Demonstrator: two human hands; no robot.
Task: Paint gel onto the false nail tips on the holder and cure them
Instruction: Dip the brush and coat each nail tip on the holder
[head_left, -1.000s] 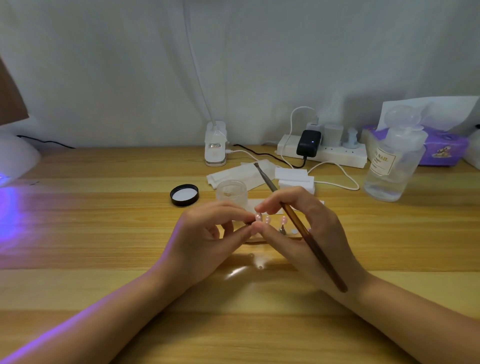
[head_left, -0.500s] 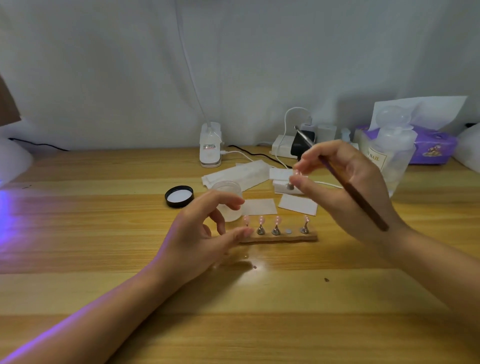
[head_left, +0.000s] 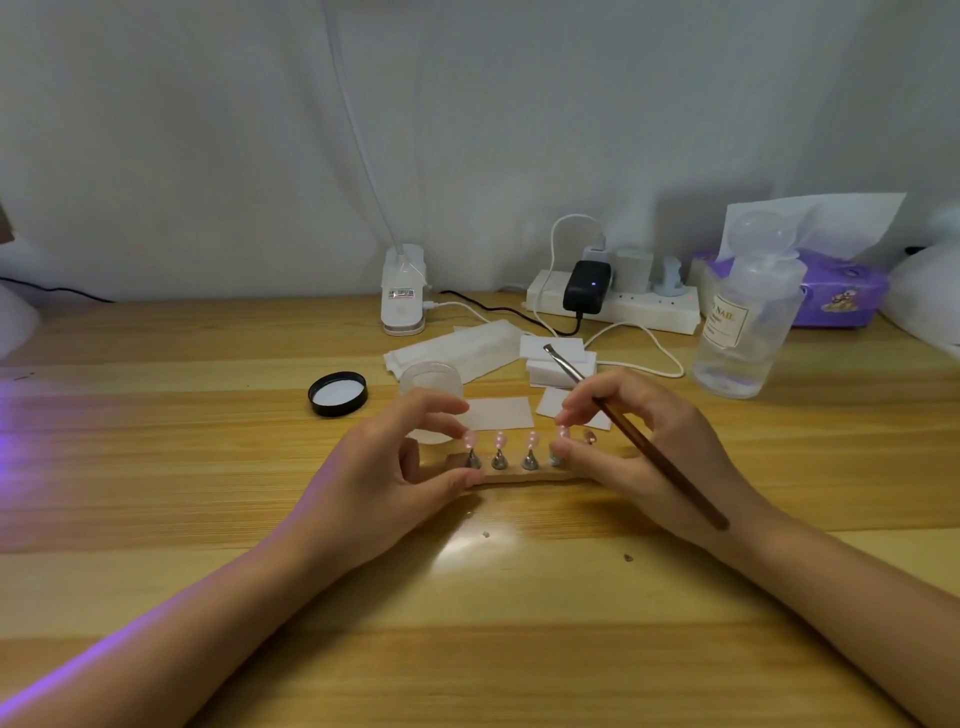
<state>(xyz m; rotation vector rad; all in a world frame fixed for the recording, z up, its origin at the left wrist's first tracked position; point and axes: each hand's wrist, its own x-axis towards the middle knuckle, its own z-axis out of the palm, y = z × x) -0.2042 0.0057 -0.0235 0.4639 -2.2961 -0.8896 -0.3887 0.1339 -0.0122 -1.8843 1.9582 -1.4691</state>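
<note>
Half a second back the right hand (head_left: 649, 441) was raised with one stand lifted off; now we see it back down at the holder (head_left: 524, 475), thumb and forefinger pinching the fourth nail tip (head_left: 562, 434), brush (head_left: 641, 441) tucked along the hand. Left hand (head_left: 400, 467) pinches the holder's left end on the surface (head_left: 467, 623). Open jar (head_left: 431, 384) behind the left hand, contents unclear; its black lid (head_left: 337, 394) lies apart. Clear bottle (head_left: 743, 332) right, holding some clear liquid.
</note>
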